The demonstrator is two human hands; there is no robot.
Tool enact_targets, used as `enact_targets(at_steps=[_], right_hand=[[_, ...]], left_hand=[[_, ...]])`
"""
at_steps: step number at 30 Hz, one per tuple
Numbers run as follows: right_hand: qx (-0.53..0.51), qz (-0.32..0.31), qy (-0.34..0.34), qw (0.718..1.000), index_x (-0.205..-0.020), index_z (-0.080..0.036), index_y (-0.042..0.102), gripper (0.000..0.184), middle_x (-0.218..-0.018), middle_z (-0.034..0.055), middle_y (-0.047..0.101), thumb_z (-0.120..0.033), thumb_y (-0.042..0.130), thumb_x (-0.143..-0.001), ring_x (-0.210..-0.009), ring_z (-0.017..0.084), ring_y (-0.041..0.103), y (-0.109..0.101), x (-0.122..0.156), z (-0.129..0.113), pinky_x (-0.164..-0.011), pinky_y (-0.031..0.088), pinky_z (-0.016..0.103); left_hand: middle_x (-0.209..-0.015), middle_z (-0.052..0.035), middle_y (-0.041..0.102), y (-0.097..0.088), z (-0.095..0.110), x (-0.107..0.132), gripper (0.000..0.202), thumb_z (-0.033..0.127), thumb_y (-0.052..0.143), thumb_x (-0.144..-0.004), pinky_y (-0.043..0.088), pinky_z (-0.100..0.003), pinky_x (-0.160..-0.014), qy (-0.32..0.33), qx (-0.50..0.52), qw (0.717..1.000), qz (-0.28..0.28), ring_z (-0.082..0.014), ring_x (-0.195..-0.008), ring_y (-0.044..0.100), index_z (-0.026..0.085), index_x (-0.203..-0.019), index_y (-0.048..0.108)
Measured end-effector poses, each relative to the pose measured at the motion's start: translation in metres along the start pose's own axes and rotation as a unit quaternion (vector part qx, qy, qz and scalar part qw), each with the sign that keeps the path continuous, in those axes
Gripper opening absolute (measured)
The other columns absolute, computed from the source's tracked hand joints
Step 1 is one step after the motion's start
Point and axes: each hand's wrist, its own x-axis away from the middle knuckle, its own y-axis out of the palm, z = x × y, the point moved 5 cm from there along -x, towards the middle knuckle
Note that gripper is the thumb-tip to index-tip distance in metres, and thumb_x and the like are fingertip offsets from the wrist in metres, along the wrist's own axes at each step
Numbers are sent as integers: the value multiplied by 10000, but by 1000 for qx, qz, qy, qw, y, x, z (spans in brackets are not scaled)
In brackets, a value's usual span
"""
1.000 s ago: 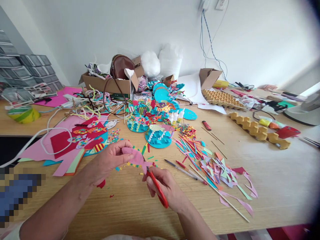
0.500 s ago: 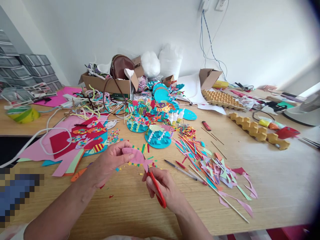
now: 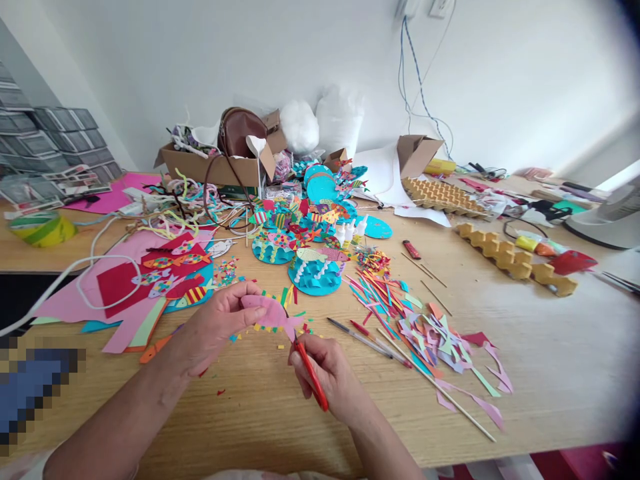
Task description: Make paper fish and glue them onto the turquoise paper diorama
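Between thumb and fingers, my left hand point(image 3: 233, 313) pinches a pink paper fish point(image 3: 267, 312) by its head end, held above the table. My right hand point(image 3: 320, 370) is closed around the red handles of a pair of scissors point(image 3: 314, 381). The scissor blades reach the fish near its tail; whether they are fully closed I cannot make out. Small scraps of coloured paper point(image 3: 293, 297) lie on the wood behind the fish. Past them stand round turquoise bases point(image 3: 315, 285) decorated with paper fish.
Pens point(image 3: 360, 339) and a long wooden skewer point(image 3: 440, 387) lie right of my right hand, beside curled paper offcuts point(image 3: 440, 340). Coloured sheets point(image 3: 75, 287) with decorated fish spread at the left. A cardboard box point(image 3: 210, 173) holds a brown bag point(image 3: 243, 133). Egg-carton strips point(image 3: 515, 260) lie far right.
Both hands, the fish and the scissors keep nearly the same places. The scissor handles appear slightly closer together, and the whole view has shifted a little.
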Motion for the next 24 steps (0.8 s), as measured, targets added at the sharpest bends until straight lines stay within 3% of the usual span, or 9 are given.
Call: enact_targets(at_steps=[11, 24], right_hand=[[14, -45, -13, 999, -661, -184, 439, 260, -519, -56, 429, -371, 454, -842, -475, 74, 394, 0, 1, -4, -462, 325, 183], [31, -32, -20, 999, -644, -181, 438, 324, -498, -69, 376, -448, 490, -819, -449, 66, 354, -2, 0, -8, -446, 291, 191]], left_hand=[[-649, 57, 500, 0, 2, 2, 227, 329, 690, -646, 336, -187, -573, -22, -13, 1000, -12, -91, -619, 449, 191, -736, 534], [-650, 43, 525, 0, -5, 2, 231, 370, 681, -658, 360, -200, -552, -41, -49, 998, -5, -106, -603, 465, 200, -769, 571]])
